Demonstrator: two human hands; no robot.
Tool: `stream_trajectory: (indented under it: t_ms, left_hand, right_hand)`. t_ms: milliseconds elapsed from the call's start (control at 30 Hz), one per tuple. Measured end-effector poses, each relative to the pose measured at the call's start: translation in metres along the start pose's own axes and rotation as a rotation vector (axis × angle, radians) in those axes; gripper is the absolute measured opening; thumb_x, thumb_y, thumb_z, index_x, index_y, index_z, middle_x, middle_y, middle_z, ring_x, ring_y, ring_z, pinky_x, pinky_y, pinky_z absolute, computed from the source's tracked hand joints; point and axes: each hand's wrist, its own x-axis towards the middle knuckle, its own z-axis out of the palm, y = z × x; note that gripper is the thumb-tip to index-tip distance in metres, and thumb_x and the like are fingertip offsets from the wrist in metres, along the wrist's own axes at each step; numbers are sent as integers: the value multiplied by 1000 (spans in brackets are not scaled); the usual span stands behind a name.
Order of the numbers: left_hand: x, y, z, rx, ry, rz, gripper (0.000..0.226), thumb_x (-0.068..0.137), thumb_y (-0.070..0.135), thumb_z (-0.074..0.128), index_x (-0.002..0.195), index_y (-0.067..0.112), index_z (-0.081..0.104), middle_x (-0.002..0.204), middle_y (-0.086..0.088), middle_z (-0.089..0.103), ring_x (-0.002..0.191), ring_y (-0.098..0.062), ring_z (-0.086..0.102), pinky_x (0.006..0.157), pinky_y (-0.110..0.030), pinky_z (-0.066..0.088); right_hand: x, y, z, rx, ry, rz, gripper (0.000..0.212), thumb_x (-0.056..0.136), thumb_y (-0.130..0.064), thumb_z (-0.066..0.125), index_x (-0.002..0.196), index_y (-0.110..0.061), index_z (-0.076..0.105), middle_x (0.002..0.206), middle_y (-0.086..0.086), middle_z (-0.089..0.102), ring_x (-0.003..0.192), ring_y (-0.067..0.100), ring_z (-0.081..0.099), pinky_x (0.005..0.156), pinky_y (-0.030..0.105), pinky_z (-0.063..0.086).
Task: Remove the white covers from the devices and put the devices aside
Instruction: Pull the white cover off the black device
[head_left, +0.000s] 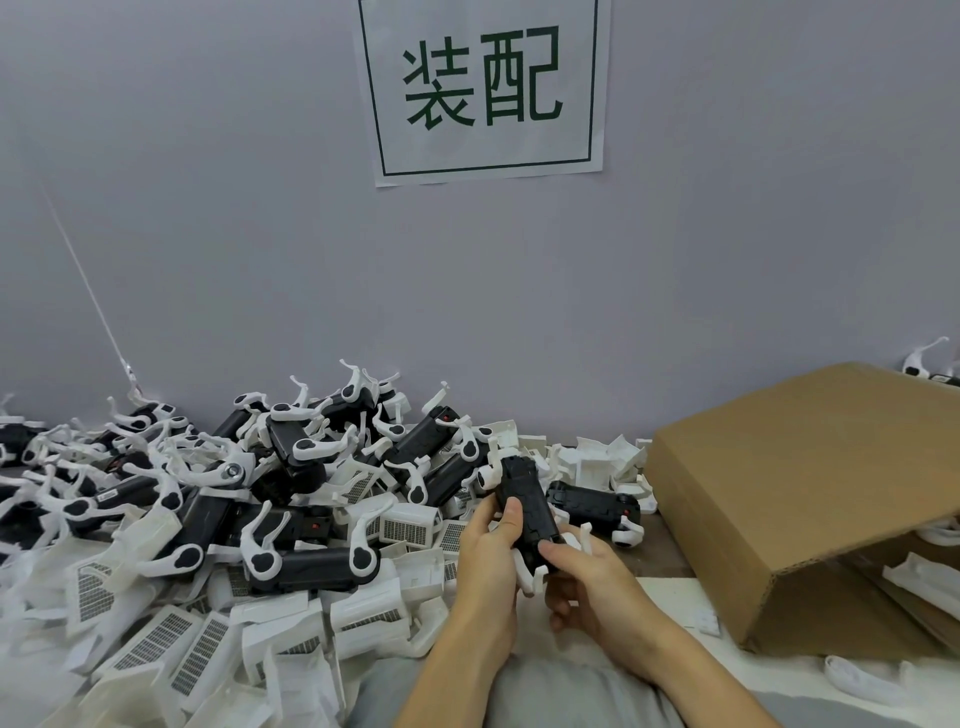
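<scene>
Device (525, 506) gripped by both hands, left (488, 551), right (587, 571).

black device (527, 512), white covers (363, 613), brown box (810, 478)

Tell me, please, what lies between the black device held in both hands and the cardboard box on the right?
In the head view, another black device with white arms lies there, with loose white covers behind it, between the held device and the cardboard box.

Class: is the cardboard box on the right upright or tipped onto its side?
Tipped on its side. The cardboard box has its opening facing toward the camera's right, with white covers visible inside.
</scene>
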Motion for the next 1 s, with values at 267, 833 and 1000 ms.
stream_trajectory:
  t_ms: [267, 833, 1000]
  left_hand:
    - [4, -3, -2, -21, -17, 5, 21, 105, 11, 47, 114, 6, 66, 115, -31, 68, 99, -40, 66, 100, -62, 47]
    - [10, -3, -8, -281, 49, 24, 31, 93, 13, 65, 122, 0, 61, 98, -21, 71, 91, -35, 67, 87, -48, 52]
    - [12, -3, -8, -309, 99, 62, 39, 81, 13, 76, 113, 12, 54, 86, -9, 74, 68, -19, 71, 66, -38, 56]
  right_hand:
    - [3, 2, -3, 55, -35, 14, 21, 68, -21, 58, 89, -15, 60, 65, 4, 59, 49, 17, 43, 49, 28, 42]
    - [-6, -9, 3, 1, 201, -186, 19, 96, -21, 62, 115, -16, 64, 87, 7, 73, 71, 21, 68, 60, 31, 54]
    - [-11, -13, 4, -338, 351, -495, 24, 97, -8, 60, 108, -27, 67, 106, -8, 69, 102, 5, 65, 82, 23, 53]
